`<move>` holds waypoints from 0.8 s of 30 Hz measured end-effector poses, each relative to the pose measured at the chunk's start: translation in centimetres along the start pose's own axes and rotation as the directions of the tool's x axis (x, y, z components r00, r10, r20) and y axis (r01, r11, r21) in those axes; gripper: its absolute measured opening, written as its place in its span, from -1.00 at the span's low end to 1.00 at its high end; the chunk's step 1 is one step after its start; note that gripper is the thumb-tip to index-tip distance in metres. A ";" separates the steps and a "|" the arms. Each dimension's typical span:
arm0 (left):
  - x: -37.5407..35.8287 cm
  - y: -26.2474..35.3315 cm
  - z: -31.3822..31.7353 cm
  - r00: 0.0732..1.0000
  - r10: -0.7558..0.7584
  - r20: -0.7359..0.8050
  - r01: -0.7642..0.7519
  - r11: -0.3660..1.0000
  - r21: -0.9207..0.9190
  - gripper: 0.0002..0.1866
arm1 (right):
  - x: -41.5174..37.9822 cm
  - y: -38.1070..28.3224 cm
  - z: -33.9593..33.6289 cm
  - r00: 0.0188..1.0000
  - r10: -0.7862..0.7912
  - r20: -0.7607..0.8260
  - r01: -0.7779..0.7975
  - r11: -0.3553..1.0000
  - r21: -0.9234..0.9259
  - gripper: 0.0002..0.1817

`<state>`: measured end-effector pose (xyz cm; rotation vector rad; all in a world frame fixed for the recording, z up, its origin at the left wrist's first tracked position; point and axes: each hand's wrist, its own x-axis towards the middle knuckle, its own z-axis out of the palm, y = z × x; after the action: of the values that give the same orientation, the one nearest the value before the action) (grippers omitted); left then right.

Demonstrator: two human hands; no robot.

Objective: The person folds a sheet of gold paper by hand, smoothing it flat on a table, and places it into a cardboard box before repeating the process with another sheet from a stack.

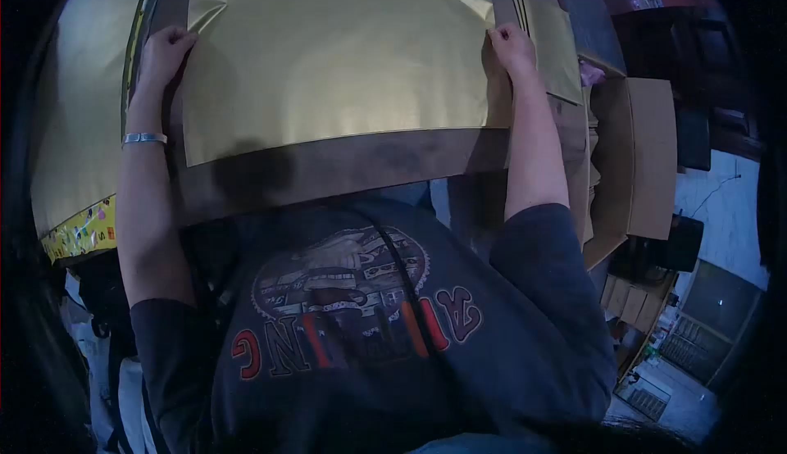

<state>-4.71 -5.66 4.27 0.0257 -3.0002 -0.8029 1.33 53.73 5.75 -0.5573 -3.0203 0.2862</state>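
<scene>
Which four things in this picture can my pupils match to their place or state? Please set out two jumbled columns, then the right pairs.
Things:
1. Gold sheet
2. Silver wristband
3. Cardboard box
4. T-shirt

Places or states:
A. Open, off to the person's right
B. Dark, with printed letters on the front
C. Gripped at its side edges by the left hand and the right hand
D. Worn around the left wrist

Right pairs: 1-C, 2-D, 3-A, 4-B
</scene>
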 end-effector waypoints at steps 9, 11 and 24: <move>-0.5 0.7 -0.3 0.999 0.051 -0.018 -0.051 0.999 0.011 -0.63 | -0.1 0.4 0.2 0.999 0.028 0.027 -0.031 0.996 0.085 -0.64; -0.6 0.7 -0.1 0.999 0.028 -0.035 -0.028 1.000 -0.004 -0.64 | 0.1 0.7 0.2 0.999 -0.015 0.046 0.010 0.993 0.114 -0.63; -0.3 0.0 0.1 1.000 0.015 -0.010 -0.015 0.999 -0.044 -0.66 | -0.6 0.1 -0.4 0.999 -0.017 0.032 0.015 0.997 0.069 -0.62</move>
<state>-4.46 -5.62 4.17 0.0057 -2.9683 -0.8651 1.94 53.68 6.10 -0.5282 -3.0310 0.4007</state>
